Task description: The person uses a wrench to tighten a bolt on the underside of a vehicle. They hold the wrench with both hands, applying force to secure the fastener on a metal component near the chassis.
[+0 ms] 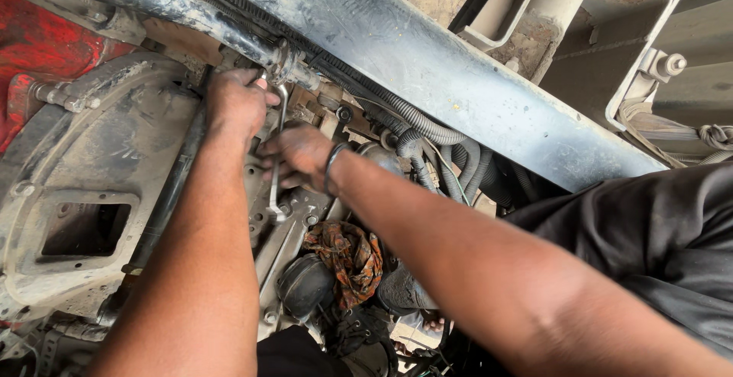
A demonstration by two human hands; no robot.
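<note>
We are working beneath the long grey scuffed steel frame rail (458, 79), which is running diagonally across the view. Our left hand (238, 102) is resting just below the rail's left end, its grip curling closed around the top of a slim silver metal spanner (278, 155). Our right hand (301, 155), wearing a dark band at the wrist, is lying against the spanner's shaft, fingers partly closed; we cannot tell whether it is gripping it fully. The spanner is hanging downward from the rail over grimy engine parts. Below the rail, a crumpled orange patterned rag (350, 258) is lying near black ribbed hoses (450, 159).
</note>
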